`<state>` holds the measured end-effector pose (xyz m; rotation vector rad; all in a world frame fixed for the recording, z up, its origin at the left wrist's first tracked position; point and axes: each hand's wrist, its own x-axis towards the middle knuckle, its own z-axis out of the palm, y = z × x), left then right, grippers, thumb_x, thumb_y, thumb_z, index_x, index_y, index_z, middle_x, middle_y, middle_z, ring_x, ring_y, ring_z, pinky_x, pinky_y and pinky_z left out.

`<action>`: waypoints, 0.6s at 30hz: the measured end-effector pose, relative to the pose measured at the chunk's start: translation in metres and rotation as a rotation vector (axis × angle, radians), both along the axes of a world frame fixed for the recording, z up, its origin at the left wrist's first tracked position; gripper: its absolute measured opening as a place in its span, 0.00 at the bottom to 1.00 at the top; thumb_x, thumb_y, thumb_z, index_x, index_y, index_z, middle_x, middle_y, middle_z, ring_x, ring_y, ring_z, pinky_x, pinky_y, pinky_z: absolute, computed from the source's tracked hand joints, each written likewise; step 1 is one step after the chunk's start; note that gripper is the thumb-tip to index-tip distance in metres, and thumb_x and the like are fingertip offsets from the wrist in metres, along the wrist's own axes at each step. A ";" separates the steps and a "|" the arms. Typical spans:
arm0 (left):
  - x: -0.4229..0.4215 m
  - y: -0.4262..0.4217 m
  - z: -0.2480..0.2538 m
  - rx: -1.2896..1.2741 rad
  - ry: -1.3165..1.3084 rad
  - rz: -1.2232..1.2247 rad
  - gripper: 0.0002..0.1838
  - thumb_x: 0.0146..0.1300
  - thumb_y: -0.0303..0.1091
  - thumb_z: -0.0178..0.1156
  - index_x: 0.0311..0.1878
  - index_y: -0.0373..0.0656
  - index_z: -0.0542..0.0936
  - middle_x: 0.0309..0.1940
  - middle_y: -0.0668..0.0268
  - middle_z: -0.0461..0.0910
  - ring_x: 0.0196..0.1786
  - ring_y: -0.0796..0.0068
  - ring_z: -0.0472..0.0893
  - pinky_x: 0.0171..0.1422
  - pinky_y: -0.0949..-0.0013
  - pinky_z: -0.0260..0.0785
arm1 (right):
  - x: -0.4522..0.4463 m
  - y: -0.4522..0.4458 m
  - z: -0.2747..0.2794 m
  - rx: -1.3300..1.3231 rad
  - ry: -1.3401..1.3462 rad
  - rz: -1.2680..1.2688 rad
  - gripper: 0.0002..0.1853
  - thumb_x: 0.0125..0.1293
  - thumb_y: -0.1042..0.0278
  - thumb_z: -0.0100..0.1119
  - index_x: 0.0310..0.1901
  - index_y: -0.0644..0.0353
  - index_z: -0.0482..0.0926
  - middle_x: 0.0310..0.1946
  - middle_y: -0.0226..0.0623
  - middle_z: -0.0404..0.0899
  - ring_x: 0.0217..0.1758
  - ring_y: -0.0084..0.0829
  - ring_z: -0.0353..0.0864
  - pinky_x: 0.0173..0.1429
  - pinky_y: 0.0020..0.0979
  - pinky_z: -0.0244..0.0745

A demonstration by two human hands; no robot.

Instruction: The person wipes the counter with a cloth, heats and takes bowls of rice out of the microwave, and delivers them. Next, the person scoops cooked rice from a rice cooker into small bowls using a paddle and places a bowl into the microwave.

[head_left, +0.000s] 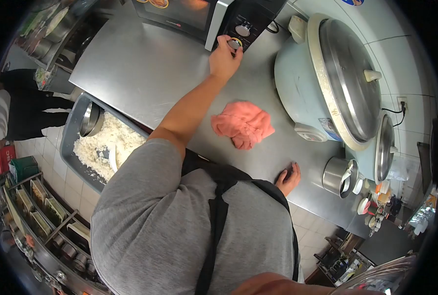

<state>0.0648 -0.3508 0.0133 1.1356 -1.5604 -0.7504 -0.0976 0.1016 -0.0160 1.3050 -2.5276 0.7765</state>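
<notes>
My left hand reaches forward and pinches the lower knob of a black and silver microwave. The upper knob is untouched. An orange glow shows behind the microwave door. On the right, my right hand rests at the near edge of the steel table, its fingers stretched out and holding nothing. A crumpled coral-pink cloth lies on the table between my two arms.
A large pale-blue rice cooker with a steel lid stands right, a smaller cooker beside it. Near them is a steel pot with utensils. Left is a grey tub of cooked rice with a bowl. Another person stands farther left.
</notes>
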 end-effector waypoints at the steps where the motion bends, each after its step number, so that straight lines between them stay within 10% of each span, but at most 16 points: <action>1: -0.001 0.000 0.001 -0.001 -0.003 0.014 0.25 0.62 0.39 0.68 0.54 0.43 0.65 0.34 0.61 0.80 0.31 0.62 0.82 0.38 0.58 0.75 | 0.001 0.001 0.001 0.003 -0.002 -0.004 0.24 0.63 0.75 0.57 0.63 0.61 0.74 0.64 0.50 0.72 0.67 0.52 0.69 0.72 0.48 0.60; 11: -0.003 0.008 0.006 0.121 0.176 -0.053 0.27 0.62 0.38 0.68 0.57 0.43 0.64 0.36 0.63 0.78 0.28 0.68 0.79 0.39 0.63 0.74 | 0.003 -0.009 0.002 -0.113 -0.130 0.016 0.15 0.67 0.72 0.59 0.55 0.61 0.78 0.59 0.48 0.77 0.64 0.48 0.72 0.70 0.46 0.62; 16: 0.039 0.029 -0.024 0.129 0.218 -0.161 0.31 0.66 0.38 0.66 0.68 0.44 0.64 0.47 0.59 0.77 0.38 0.66 0.80 0.42 0.62 0.75 | 0.036 -0.109 0.052 -0.151 -0.611 0.164 0.10 0.74 0.70 0.55 0.35 0.67 0.81 0.39 0.45 0.81 0.48 0.37 0.80 0.53 0.33 0.72; 18: 0.076 0.043 -0.027 0.086 0.114 -0.150 0.30 0.67 0.38 0.64 0.69 0.44 0.66 0.52 0.56 0.76 0.47 0.60 0.80 0.48 0.60 0.74 | 0.042 -0.158 0.066 -0.111 -0.677 0.285 0.07 0.73 0.72 0.56 0.42 0.67 0.80 0.42 0.42 0.81 0.47 0.32 0.79 0.53 0.31 0.73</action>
